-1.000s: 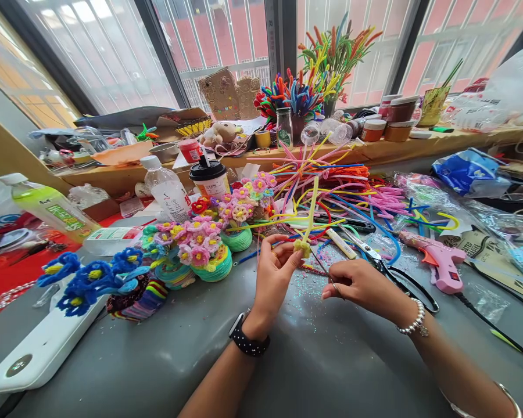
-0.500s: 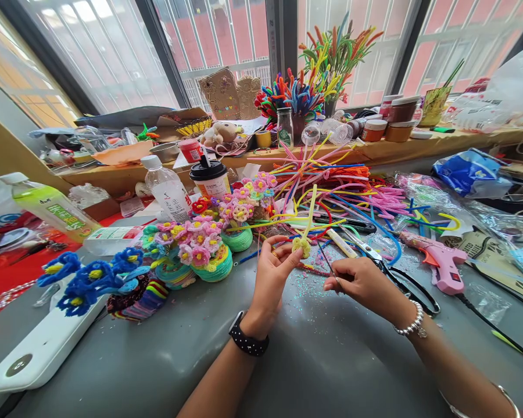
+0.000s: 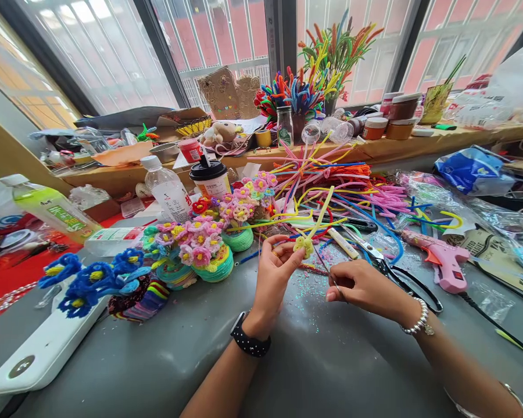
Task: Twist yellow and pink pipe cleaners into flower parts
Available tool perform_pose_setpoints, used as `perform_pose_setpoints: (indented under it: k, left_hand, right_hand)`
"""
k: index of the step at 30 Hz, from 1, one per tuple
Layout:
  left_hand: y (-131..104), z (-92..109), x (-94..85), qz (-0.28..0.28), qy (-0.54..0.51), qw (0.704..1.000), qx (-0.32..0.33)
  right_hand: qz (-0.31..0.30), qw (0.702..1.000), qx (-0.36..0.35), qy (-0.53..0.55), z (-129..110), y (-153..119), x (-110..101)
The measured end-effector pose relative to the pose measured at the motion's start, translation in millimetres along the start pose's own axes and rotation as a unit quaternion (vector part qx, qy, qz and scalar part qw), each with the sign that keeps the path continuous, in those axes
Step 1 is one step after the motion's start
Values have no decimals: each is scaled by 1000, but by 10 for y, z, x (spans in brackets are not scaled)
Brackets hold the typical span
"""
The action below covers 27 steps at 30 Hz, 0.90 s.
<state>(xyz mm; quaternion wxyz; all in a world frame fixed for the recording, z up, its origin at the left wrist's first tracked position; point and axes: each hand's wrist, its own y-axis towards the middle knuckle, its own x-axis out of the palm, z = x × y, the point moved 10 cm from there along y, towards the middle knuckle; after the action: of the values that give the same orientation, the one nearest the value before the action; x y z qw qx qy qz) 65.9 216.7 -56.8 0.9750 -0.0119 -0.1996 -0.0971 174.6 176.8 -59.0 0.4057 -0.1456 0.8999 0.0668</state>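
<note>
Near the middle of the view, my left hand (image 3: 273, 273) pinches a small yellow fuzzy flower (image 3: 304, 245) between thumb and fingers. A pale yellow strip (image 3: 323, 212) rises from the flower, leaning right. My right hand (image 3: 353, 283) is closed on a thin dark tool (image 3: 323, 261), perhaps tweezers or small scissors. The tool's far end points up and left, close to the flower; whether they touch is hard to tell. Left of my hands stand pink fuzzy flowers (image 3: 199, 238) on coiled green and yellow bases.
Large black-handled scissors (image 3: 396, 273) and a pink glue gun (image 3: 448, 258) lie to the right. Behind are piled pink pipe cleaners (image 3: 383, 200), a lidded cup (image 3: 210, 180) and a bottle (image 3: 168, 188). Blue flowers (image 3: 81, 297) and a white device (image 3: 30, 360) are at the left.
The yellow flower has turned in my left hand, its strip now leaning further right. My right hand has shifted slightly right and down with the tool.
</note>
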Motion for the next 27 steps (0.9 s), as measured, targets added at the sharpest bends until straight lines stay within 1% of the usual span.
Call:
perform_pose_setpoints:
  k: [5, 8, 13, 27]
  left_hand:
    - [-4, 19, -8, 9, 6, 1000, 4]
    - [-7, 31, -4, 5, 7, 1000, 11]
    - [-1, 24, -4, -2, 10, 1000, 15]
    - [5, 10, -28, 9, 10, 1000, 15]
  right_hand:
    - [-23, 999, -5, 34, 17, -7, 34]
    - [-27, 999, -3, 40, 25, -9, 50]
    - [-22, 999, 6, 34, 36, -16, 47]
    - [-14, 999, 9, 40, 77, 4, 43]
